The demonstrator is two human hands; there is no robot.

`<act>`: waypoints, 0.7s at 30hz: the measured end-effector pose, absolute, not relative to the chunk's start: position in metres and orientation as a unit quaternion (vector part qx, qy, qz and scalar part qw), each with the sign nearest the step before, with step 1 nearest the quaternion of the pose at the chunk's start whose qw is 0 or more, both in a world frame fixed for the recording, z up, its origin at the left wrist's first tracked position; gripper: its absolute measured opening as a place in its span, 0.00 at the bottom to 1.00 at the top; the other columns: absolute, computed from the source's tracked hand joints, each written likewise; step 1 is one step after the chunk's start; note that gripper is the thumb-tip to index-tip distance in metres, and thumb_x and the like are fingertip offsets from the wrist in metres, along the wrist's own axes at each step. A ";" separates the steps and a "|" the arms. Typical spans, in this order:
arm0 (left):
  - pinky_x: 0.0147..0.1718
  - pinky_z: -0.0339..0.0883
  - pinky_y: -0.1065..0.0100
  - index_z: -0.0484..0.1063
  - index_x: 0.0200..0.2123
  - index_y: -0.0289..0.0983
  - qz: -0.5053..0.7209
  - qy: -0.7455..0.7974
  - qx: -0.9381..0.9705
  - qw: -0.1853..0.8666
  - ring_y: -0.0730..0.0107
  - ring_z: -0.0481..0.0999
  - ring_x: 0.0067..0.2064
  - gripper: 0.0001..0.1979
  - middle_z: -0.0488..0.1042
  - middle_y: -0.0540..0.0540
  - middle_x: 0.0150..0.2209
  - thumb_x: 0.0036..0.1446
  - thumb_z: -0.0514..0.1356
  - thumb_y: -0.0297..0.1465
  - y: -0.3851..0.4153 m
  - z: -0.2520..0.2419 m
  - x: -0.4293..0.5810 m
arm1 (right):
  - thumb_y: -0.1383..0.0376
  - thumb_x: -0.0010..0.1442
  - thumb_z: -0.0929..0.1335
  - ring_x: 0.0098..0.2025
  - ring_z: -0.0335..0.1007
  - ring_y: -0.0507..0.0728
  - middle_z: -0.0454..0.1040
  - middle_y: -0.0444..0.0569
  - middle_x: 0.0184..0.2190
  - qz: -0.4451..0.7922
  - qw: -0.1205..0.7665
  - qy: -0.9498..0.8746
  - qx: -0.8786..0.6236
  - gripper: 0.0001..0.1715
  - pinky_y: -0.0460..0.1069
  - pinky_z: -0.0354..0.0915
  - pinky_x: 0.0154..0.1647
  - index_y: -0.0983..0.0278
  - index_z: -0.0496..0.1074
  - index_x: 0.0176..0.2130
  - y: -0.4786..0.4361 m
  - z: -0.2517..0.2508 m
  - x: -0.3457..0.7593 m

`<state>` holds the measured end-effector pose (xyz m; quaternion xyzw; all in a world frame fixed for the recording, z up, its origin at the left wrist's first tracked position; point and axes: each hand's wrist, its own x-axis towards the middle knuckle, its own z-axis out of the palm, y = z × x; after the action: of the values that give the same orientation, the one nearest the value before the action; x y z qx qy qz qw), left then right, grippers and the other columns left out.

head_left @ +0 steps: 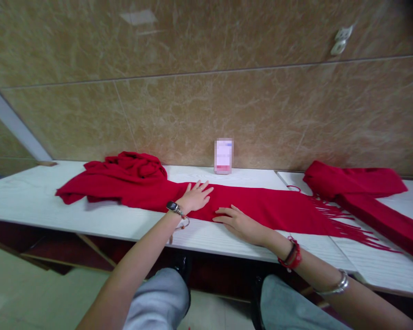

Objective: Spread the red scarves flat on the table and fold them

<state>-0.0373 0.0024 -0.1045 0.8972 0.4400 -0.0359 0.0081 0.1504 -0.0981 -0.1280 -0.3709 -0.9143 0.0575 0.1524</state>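
Observation:
A long red scarf (261, 204) lies stretched along the white table (37, 201), bunched in a heap at its left end (131, 172) and ending in a fringe at the right (344, 224). My left hand (195, 197) lies flat on the scarf's middle, fingers spread, with a watch on its wrist. My right hand (239, 223) rests flat on the scarf's near edge just to the right, fingers stretched out toward the left. Neither hand grips the cloth.
A second red scarf (365, 192) lies folded on the adjoining table at the right. A small pink-and-white card (223, 156) stands against the marbled wall behind the scarf. My knees in grey trousers (165, 298) show below the table edge.

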 end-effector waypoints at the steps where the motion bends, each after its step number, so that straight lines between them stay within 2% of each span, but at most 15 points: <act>1: 0.54 0.35 0.42 0.45 0.60 0.47 -0.040 0.396 0.917 0.027 0.55 0.35 0.63 0.23 0.37 0.50 0.64 0.61 0.39 0.37 0.000 -0.105 -0.032 | 0.69 0.62 0.56 0.56 0.55 0.56 0.63 0.56 0.52 0.055 0.156 -0.914 -0.370 0.20 0.63 0.45 0.57 0.62 0.64 0.51 -0.098 -0.129 0.150; 3: 0.53 0.36 0.41 0.42 0.60 0.50 -0.064 0.368 0.924 0.077 0.57 0.36 0.63 0.23 0.38 0.52 0.64 0.62 0.37 0.39 -0.001 -0.106 -0.025 | 0.68 0.62 0.56 0.55 0.55 0.56 0.64 0.56 0.51 0.052 0.160 -0.914 -0.370 0.20 0.63 0.46 0.57 0.62 0.65 0.51 -0.097 -0.130 0.150; 5: 0.53 0.36 0.40 0.41 0.60 0.50 -0.075 0.411 0.903 0.104 0.56 0.36 0.63 0.24 0.37 0.51 0.64 0.61 0.37 0.43 0.006 -0.109 -0.026 | 0.68 0.62 0.56 0.56 0.55 0.56 0.63 0.56 0.52 0.053 0.157 -0.914 -0.370 0.20 0.63 0.46 0.57 0.61 0.64 0.52 -0.098 -0.129 0.150; 13: 0.54 0.38 0.43 0.42 0.61 0.45 -0.031 0.531 0.845 0.063 0.56 0.38 0.63 0.27 0.36 0.46 0.64 0.60 0.35 0.45 0.037 -0.119 -0.056 | 0.70 0.62 0.55 0.56 0.54 0.56 0.62 0.56 0.53 0.059 0.157 -0.914 -0.368 0.21 0.63 0.45 0.57 0.61 0.63 0.52 -0.101 -0.125 0.150; 18: 0.55 0.33 0.44 0.47 0.60 0.42 -0.036 0.499 0.864 0.050 0.53 0.34 0.63 0.29 0.34 0.44 0.64 0.59 0.39 0.47 0.022 -0.106 -0.054 | 0.70 0.61 0.56 0.56 0.55 0.56 0.63 0.55 0.52 0.051 0.163 -0.913 -0.370 0.21 0.62 0.47 0.57 0.62 0.64 0.52 -0.101 -0.125 0.150; 21: 0.55 0.35 0.46 0.43 0.61 0.45 -0.048 0.456 0.885 0.075 0.53 0.32 0.63 0.30 0.33 0.45 0.64 0.58 0.41 0.49 0.007 -0.102 -0.059 | 0.70 0.61 0.57 0.55 0.57 0.56 0.65 0.55 0.51 0.035 0.176 -0.910 -0.373 0.20 0.61 0.49 0.57 0.63 0.65 0.50 -0.100 -0.129 0.150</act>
<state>-0.0586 0.0073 -0.1016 0.8854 0.4563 -0.0482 0.0749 0.1495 -0.0999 -0.1285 -0.3730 -0.9103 0.0352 0.1759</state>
